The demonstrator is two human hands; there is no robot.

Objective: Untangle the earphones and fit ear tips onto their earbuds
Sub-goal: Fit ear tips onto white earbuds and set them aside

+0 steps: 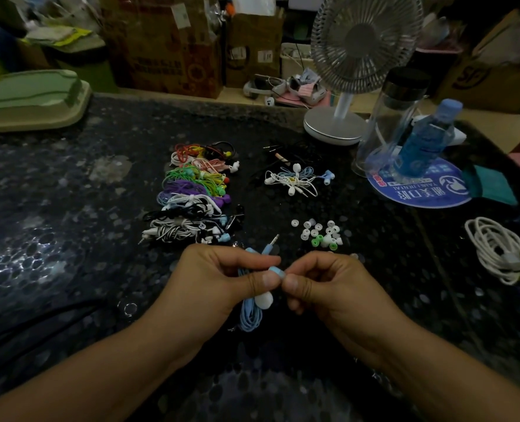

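My left hand [222,278] grips a light blue earphone set [250,315]; its coiled cable hangs below the hand and its jack plug [273,240] sticks up behind. A blue earbud [274,272] shows at my left thumb tip. My right hand [319,281] pinches something small against that earbud; the thing itself is hidden by the fingertips. A second earbud with a white tip [264,300] hangs under my left thumb. Loose white and green ear tips [321,234] lie on the table beyond my hands.
A row of bundled coloured earphones [194,193] lies at centre left, and a tangled white and blue pair [296,178] to its right. A desk fan [344,86], a clear bottle [389,117], a blue bottle [426,141] and a coiled white cable [496,248] stand at the right.
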